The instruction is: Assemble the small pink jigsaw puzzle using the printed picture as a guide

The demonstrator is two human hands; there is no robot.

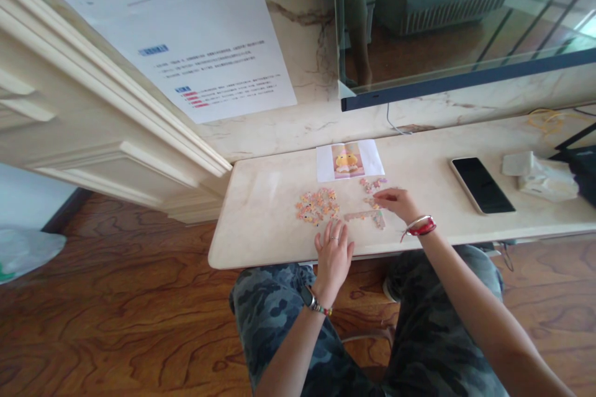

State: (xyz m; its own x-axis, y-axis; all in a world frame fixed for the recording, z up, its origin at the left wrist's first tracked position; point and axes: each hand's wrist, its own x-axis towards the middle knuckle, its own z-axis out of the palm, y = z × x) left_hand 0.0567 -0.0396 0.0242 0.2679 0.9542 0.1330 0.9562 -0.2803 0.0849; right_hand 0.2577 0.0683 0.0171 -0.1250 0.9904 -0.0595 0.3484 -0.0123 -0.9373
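A pile of small pink and orange puzzle pieces [317, 205] lies on the cream marble table [261, 217]. My left hand [333, 254] rests flat at the table's front edge, fingers stretched out, just below the pile. My right hand [398, 203] reaches to a joined strip of pieces [365, 216], its fingers curled onto a small piece there. A few more loose pieces [372, 183] lie above that hand. A printed picture of a yellow cartoon figure [349, 160] lies behind the pieces.
A dark phone [482, 185] lies face up on the right, with crumpled tissues [540, 175] beyond it. A glass panel [456, 18] and a wall poster [186, 31] stand behind the table. My knees in camouflage trousers [274, 310] sit under the table's edge, above a wooden floor.
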